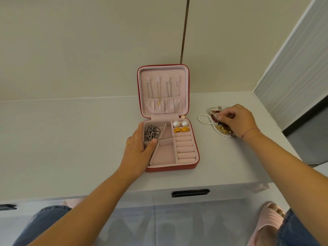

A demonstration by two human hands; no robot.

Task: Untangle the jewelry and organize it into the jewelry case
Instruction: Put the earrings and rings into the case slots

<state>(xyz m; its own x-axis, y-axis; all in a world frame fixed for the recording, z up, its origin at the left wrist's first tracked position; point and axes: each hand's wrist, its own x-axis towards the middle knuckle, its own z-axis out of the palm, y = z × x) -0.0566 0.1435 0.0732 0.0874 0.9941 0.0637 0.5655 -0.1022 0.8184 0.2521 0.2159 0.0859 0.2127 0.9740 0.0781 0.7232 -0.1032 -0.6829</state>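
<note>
- Nearest you, low down: your knee in jeans (44, 219) on the left, a pink slipper (271, 217) on the right, and the drawer handle (190, 193) below the bench (71, 139) edge between your forearms.
- Your left hand (138, 148) lies flat with straight fingers along the left wall of the jewelry case (188, 167). The thumb rests across a divider, steadying the case and gripping nothing.
- Just beside your left fingertips, a silver chain (150, 133) sits heaped in the far-left compartment.
- Further right of that hand are two pearl earrings (180, 124), with gold pieces (181, 129) on the first ring rolls (185, 148). Fine necklaces hang in the upright lid (163, 86).
- The tangle (214, 121) lies on the bench right of the case, under your right fingertips. It mixes a pearl strand (204, 119), red beads (213, 117) and gold bits.
- Your right hand (236, 119) has its curled fingers pinching into the tangle. I cannot tell exactly which strand they hold.
- Risks:
  - Lifting sharply would likely drag the whole knot and tighten it, or snap a thread and scatter beads.
  - Loose beads could roll off the bench's near edge.
  - If your left thumb presses the divider, it may shift.
  - Dropping a strand onto the silver chain invites a fresh knot.
</note>
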